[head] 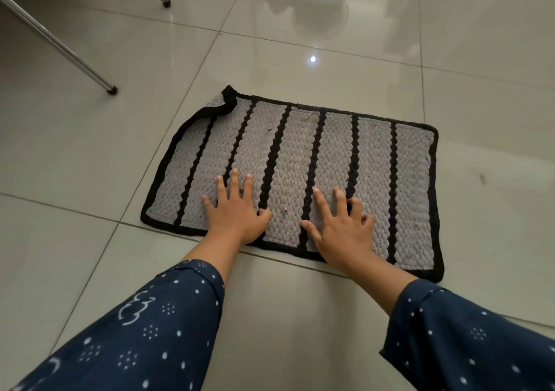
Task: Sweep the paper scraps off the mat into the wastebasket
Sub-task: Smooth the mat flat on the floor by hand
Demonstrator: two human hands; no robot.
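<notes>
A grey woven mat (372, 156) with black stripes and a black border lies on the tiled floor, its far left corner folded over. My left hand (237, 210) rests flat on the mat near its front edge, fingers spread. My right hand (342, 225) presses on the mat beside it, fingers spread and slightly curled. Only a few tiny specks show on the mat, one of them (284, 209) between my hands. No wastebasket is in view.
Glossy beige floor tiles (90, 150) surround the mat. Slanted metal furniture legs with black feet stand at the far left (111, 90) and top left (166, 2). A small dark mark (482, 178) lies on the floor to the right of the mat.
</notes>
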